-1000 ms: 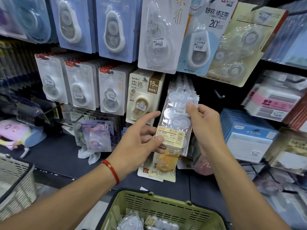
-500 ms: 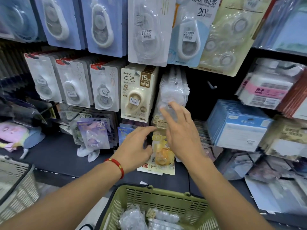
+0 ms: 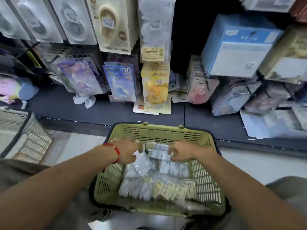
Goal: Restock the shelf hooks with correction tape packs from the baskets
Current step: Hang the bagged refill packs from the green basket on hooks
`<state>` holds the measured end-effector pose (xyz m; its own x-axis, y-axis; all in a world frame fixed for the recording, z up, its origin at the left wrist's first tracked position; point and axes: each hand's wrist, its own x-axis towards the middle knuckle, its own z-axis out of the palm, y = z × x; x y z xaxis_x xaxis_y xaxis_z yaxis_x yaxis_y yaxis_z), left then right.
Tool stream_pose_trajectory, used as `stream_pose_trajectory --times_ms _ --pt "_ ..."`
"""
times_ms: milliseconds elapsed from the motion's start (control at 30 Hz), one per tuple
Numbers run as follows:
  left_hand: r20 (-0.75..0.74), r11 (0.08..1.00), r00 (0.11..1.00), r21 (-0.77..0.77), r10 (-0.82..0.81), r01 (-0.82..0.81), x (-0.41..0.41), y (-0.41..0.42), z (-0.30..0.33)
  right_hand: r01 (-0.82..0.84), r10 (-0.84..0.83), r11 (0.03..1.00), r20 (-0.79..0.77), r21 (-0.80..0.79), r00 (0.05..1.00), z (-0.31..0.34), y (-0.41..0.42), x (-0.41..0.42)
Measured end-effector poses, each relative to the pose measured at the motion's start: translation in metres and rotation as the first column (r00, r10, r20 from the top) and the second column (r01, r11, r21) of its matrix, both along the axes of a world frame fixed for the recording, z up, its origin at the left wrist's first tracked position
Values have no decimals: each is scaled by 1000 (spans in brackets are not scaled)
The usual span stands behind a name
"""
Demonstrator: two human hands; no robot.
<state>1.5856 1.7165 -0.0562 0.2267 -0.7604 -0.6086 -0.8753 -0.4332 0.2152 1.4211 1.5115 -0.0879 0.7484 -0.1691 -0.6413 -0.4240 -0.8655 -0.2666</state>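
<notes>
A green plastic basket [image 3: 159,131] sits on the floor below me, filled with several clear correction tape packs [image 3: 172,168]. My left hand [image 3: 127,151], with a red bracelet at the wrist, is down in the basket with its fingers pinching a clear plastic bag of packs [image 3: 141,165]. My right hand [image 3: 181,151] is beside it, fingers curled on the edge of a clear pack [image 3: 157,154] near the basket's far side. On the shelf above, a row of the same clear packs [image 3: 154,24] hangs on a hook.
Other correction tape cards hang to the left [image 3: 113,24] and lower down [image 3: 123,82]. Blue boxes [image 3: 235,47] stand at the right. A dark shelf ledge [image 3: 99,112] runs across. A grey basket [image 3: 25,140] sits at the left on the tiled floor.
Both hands left the hanging packs on the shelf hook and dropped into the green basket. My view tilted down from the shelf to the basket.
</notes>
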Motion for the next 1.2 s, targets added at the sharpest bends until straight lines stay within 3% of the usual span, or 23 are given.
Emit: stream_pose_trajectory --times_ms 100,167,333,600,933,1200 --pt "-80 986 992 140 98 -86 -31 15 -60 -11 16 1000 -211 25 977 -73 21 -37" --pt "-116 971 977 184 178 -155 -50 25 -87 71 -55 996 -272 48 961 -109 38 -54" --pt "-172 930 920 171 353 -325 -75 32 -112 336 -322 942 -289 -3 902 -138 69 -49" --pt "-210 776 757 10 618 -631 -68 29 -112 509 -534 846 -237 -160 812 -152 92 -47" --pt "-249 719 685 80 685 -690 -73 32 -113 431 -382 898 -328 87 864 -133 77 -38" --pt "-363 571 534 -4 764 -821 -72 16 -87 378 -353 924 -253 57 901 -41 5 -44"
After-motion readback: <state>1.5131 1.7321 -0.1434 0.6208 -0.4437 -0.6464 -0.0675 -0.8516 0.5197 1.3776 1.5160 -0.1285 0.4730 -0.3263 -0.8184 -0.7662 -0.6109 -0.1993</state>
